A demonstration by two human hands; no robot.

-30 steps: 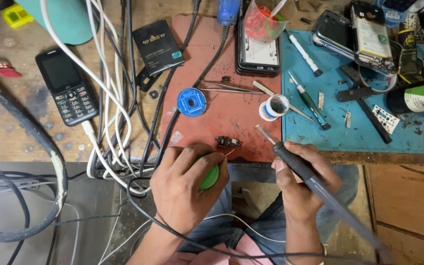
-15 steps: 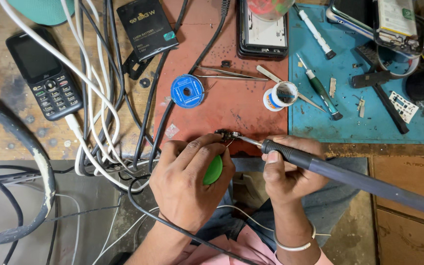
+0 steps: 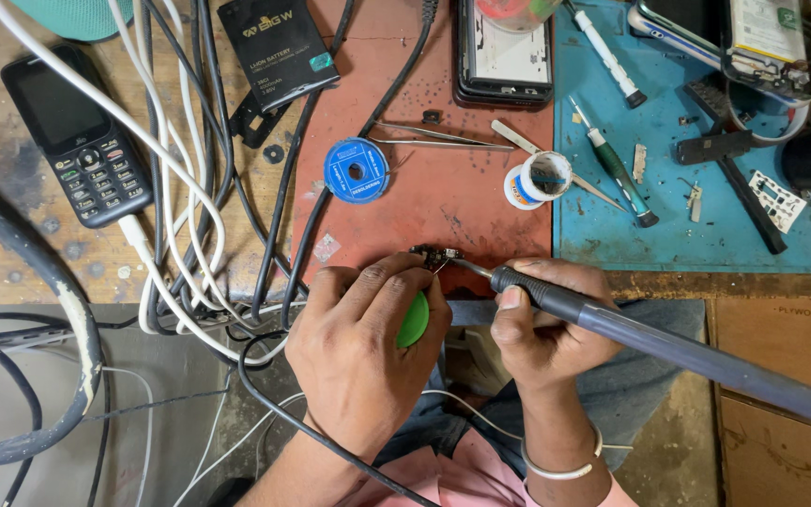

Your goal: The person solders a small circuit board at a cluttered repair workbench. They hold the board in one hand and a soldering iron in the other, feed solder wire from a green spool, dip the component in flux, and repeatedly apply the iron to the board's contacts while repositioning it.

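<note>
Right now the right hand point(image 3: 537, 329) grips a soldering iron point(image 3: 668, 352) tight, its tip touching a small circuit board point(image 3: 436, 255) at the red mat's point(image 3: 443, 188) front edge. The left hand point(image 3: 359, 347) pinches that board and wraps a green thing point(image 3: 413, 319). I think soldering is underway; next needs a steady tip.

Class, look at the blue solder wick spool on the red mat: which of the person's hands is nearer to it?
Left. The left hand lies just below the blue spool, pinching a small circuit board. The right hand, holding the soldering iron, sits below and further right of the spool.
</note>
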